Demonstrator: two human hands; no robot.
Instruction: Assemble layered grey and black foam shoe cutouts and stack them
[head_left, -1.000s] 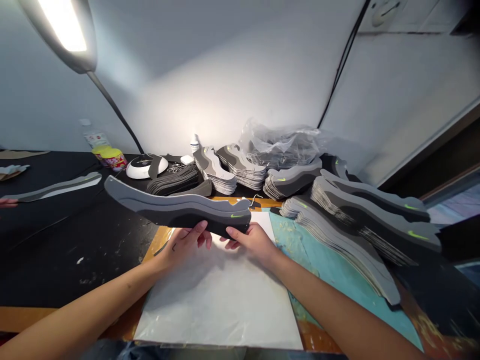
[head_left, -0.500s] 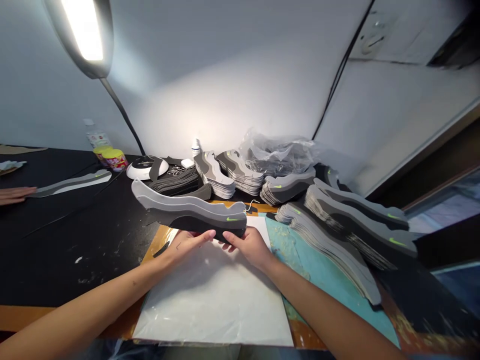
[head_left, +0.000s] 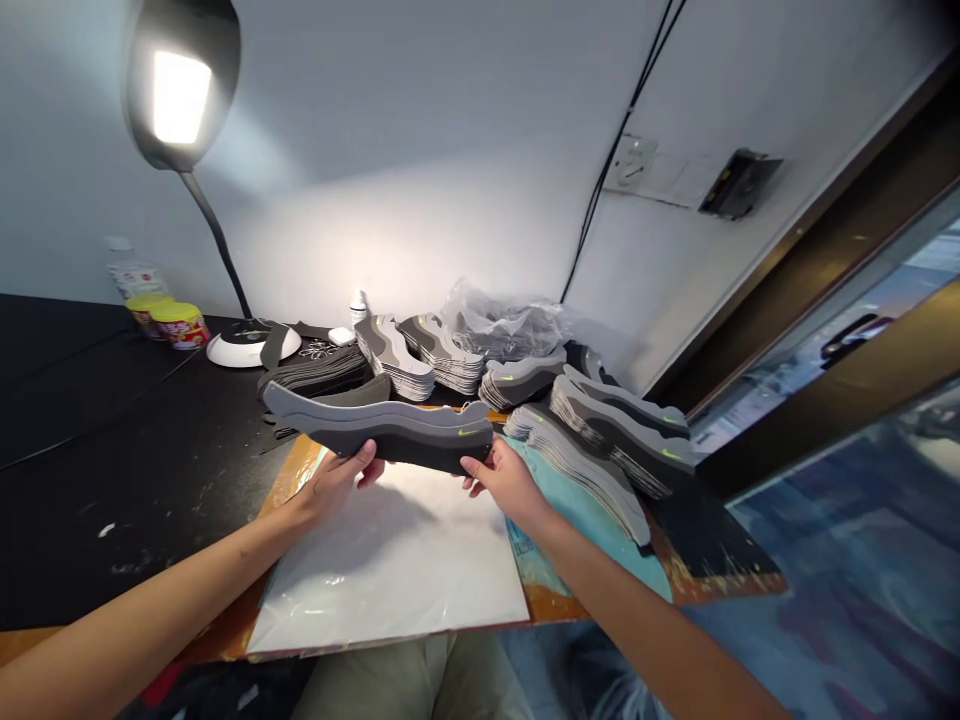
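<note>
sneaker cutout held over a white sheet

on the black table at far left, two yellow-lidded tubs stand near the lamp. the left hand reaches in from lower left, half closed on the cutout's lower edge, its fingertips curled under. the cutout lies nearly level across both hands, just above the sheet. the right hand comes in from lower right, half closed on the other end. further right, stacks of cutouts rest on a teal mat. both forearms run off the frame; the cutout's far face can't be seen.
</note>
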